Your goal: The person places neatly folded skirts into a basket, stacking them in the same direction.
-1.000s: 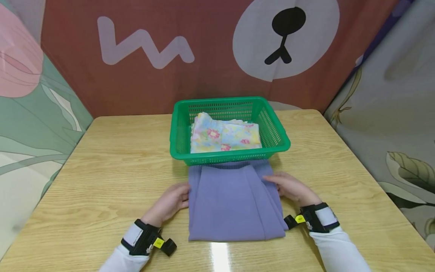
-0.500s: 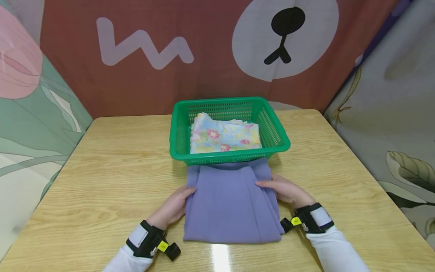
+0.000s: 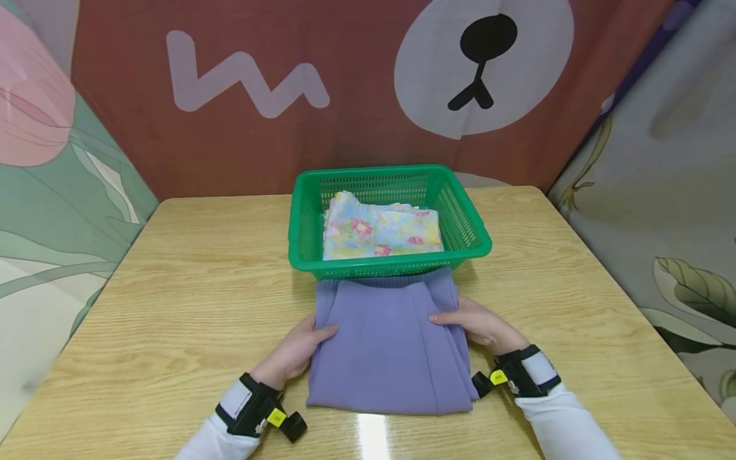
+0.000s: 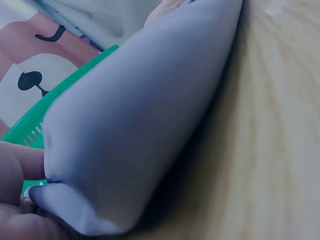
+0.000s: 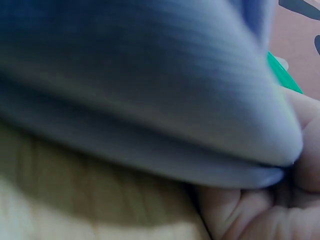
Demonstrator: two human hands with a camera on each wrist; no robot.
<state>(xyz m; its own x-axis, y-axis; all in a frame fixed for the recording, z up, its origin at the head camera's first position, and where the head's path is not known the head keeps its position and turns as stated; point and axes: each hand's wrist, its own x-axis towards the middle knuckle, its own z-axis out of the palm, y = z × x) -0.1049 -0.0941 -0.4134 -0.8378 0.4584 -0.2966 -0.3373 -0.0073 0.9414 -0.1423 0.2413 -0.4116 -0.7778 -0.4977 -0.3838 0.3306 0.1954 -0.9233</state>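
Observation:
A folded purple garment (image 3: 379,351) lies in front of the green basket, a ribbed band along its far edge. My left hand (image 3: 296,351) grips its left side, thumb on top and the other fingers hidden beneath. On the opposite side my right hand (image 3: 480,324) holds it the same way, thumb over the cloth. In the left wrist view the garment's (image 4: 135,110) rounded side fold sits between thumb and fingers. The right wrist view shows the stacked layers of the garment (image 5: 165,100), with the fingers (image 5: 250,210) reaching under them.
A green plastic basket (image 3: 391,264) stands just beyond the garment, holding a folded floral cloth (image 3: 382,230). Both rest on a wooden table (image 3: 201,268). Printed curtains (image 3: 356,140) hang behind and beside the table.
Both hands have moved inward from the garment's sides, and their thumbs now lie over its top. The garment has shifted slightly left and toward me. The basket has stayed put.

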